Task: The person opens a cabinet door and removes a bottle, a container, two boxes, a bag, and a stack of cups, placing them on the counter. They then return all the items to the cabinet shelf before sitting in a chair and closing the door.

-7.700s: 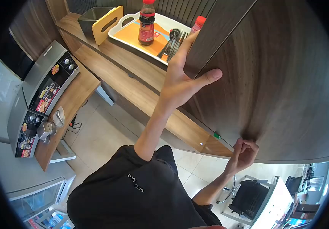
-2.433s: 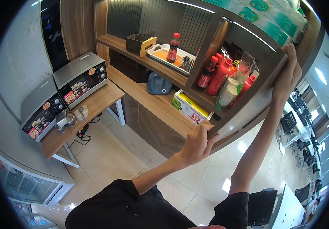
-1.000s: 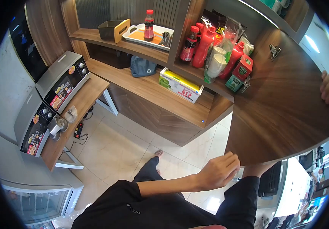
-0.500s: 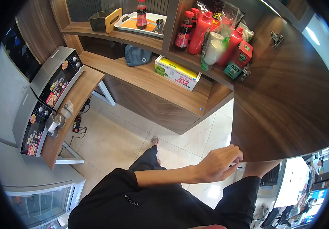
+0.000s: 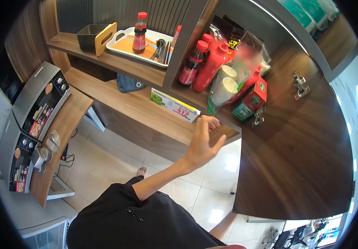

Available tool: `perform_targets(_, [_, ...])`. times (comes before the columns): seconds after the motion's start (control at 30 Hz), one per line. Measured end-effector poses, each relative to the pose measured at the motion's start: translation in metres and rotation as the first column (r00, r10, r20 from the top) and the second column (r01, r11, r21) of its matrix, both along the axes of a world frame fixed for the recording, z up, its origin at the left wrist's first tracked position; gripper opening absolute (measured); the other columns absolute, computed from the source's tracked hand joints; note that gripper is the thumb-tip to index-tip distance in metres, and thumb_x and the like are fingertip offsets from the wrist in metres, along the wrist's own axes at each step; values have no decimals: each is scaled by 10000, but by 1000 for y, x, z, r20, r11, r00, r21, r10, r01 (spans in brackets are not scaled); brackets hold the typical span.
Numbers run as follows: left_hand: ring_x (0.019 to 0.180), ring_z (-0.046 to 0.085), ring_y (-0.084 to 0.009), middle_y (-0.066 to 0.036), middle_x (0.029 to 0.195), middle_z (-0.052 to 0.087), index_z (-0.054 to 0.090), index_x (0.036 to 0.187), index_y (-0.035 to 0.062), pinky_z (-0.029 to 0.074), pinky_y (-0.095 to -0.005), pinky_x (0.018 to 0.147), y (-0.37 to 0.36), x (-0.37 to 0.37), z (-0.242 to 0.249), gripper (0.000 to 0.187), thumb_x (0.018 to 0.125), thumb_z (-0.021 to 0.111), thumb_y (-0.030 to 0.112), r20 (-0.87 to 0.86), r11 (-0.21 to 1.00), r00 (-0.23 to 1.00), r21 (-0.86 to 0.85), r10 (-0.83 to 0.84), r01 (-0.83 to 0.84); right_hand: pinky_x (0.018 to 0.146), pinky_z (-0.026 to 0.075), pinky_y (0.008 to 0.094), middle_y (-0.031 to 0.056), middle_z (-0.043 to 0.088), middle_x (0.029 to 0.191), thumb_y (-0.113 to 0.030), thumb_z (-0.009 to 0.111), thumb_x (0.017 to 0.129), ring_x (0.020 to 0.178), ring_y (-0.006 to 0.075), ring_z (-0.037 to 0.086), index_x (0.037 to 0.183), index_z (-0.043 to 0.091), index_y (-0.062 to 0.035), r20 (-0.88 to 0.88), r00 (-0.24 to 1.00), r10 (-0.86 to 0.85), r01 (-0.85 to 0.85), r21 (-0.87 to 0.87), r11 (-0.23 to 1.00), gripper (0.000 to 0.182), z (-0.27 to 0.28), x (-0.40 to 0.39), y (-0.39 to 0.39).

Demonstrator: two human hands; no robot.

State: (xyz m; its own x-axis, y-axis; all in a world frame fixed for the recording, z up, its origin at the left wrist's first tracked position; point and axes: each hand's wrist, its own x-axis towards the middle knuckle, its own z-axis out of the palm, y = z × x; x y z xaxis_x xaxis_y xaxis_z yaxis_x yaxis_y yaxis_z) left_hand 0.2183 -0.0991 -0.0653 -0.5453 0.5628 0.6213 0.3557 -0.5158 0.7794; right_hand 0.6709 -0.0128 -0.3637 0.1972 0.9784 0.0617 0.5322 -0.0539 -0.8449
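My left hand (image 5: 203, 143) is raised in front of the open cabinet, thumb apart from the slightly bent fingers, holding nothing. Just above it, white paper cups (image 5: 225, 89) in a plastic bag stand on the shelf. Beside the cups are a red squeeze bottle (image 5: 211, 68), a dark sauce bottle with a red cap (image 5: 192, 64), a red box (image 5: 257, 94) and a green box (image 5: 243, 112). The brown cabinet door (image 5: 295, 162) is swung open on the right. My right forearm (image 5: 223, 226) passes behind it, and that hand is hidden.
A white tray (image 5: 112, 45) with a sauce bottle (image 5: 139, 35) and utensils sits on the left shelf. Below lie a blue-grey bag (image 5: 128, 83) and a printed box (image 5: 172, 104). Two microwaves (image 5: 42, 101) stand at left. Metal hinges (image 5: 300, 86) stick out from the door.
My left hand has left the door's lower edge and moved up and left toward the shelf, its fingers spreading. My right fingers no longer show at the door's far edge. The view has shifted.
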Motion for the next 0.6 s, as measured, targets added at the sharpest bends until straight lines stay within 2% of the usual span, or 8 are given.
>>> perform_targets(0.07, [982, 514, -209, -107, 1086, 510, 478, 1178, 19, 435, -333, 863, 16, -32, -4, 448, 809, 731, 56, -25, 998, 998, -22, 55, -56, 711, 456, 316, 19, 608, 874, -289, 535, 975, 824, 147, 541, 1017, 621, -105, -116, 992, 42, -62, -175, 983, 208, -80, -9, -48])
perform_targets(0.1, [1003, 513, -212, -105, 1096, 508, 482, 1190, 20, 434, -335, 874, 23, -45, -6, 454, 810, 728, 60, -37, 996, 996, -36, 79, -81, 709, 510, 330, 19, 641, 1020, -282, 688, 885, 905, 159, 608, 1220, 580, -120, -188, 981, -48, -43, -452, 891, 388, -81, -42, -84])
perform_targets(0.13, [1025, 513, -215, -103, 1106, 506, 485, 1202, 22, 432, -338, 885, 30, -57, -9, 461, 812, 726, 65, -50, 993, 994, -52, 100, -103, 775, 531, 345, 38, 635, 1058, -243, 697, 886, 948, 174, 623, 1205, 587, -113, -431, 896, -106, -145, -511, 847, 362, -54, -89, -123])
perform_targets(0.23, [1197, 475, -284, -154, 1309, 474, 419, 1346, 1, 403, -382, 999, 56, -90, -17, 570, 842, 682, 47, -137, 989, 983, -62, 121, -131, 821, 529, 344, 66, 648, 1115, -119, 669, 892, 1012, 177, 628, 1169, 609, -86, -396, 917, 54, -289, -564, 773, 285, -36, -184, -141])
perform_targets(0.3, [1288, 426, -322, -181, 1418, 415, 354, 1419, -16, 356, -408, 1074, 74, -104, -17, 623, 871, 644, 49, -209, 987, 966, -30, 150, -160, 845, 509, 310, 64, 659, 1081, -87, 652, 906, 1014, 149, 623, 1141, 618, -54, -325, 856, 402, -487, -245, 839, 240, -4, -247, -127])
perform_targets(0.37, [1383, 354, -360, -206, 1528, 323, 268, 1489, -31, 288, -434, 1148, 89, -115, -16, 682, 902, 602, 60, -269, 984, 947, 18, 174, -176, 835, 490, 277, 64, 670, 1044, -71, 639, 927, 983, 129, 619, 1131, 617, -35, -453, 763, 461, -553, -86, 829, 208, 68, -313, -102])
perform_targets(0.5, [1463, 220, -383, -229, 1590, 189, 143, 1527, -51, 198, -450, 1196, 108, -123, -13, 732, 930, 549, 72, -313, 996, 945, 30, 90, -84, 827, 483, 275, 77, 644, 996, -6, 664, 891, 904, 146, 614, 1031, 617, 4, -255, 749, 611, -508, 372, 777, 147, 234, -409, -47])
perform_targets(0.6, [1473, 182, -399, -256, 1590, 149, 102, 1527, -63, 202, -454, 1196, 119, -127, -7, 762, 920, 546, 58, -335, 998, 940, 41, 63, -53, 937, 463, 316, 103, 620, 1089, -29, 676, 883, 1032, 207, 608, 1113, 595, -9, -68, 785, 615, -410, 688, 599, 244, 310, -459, 1])
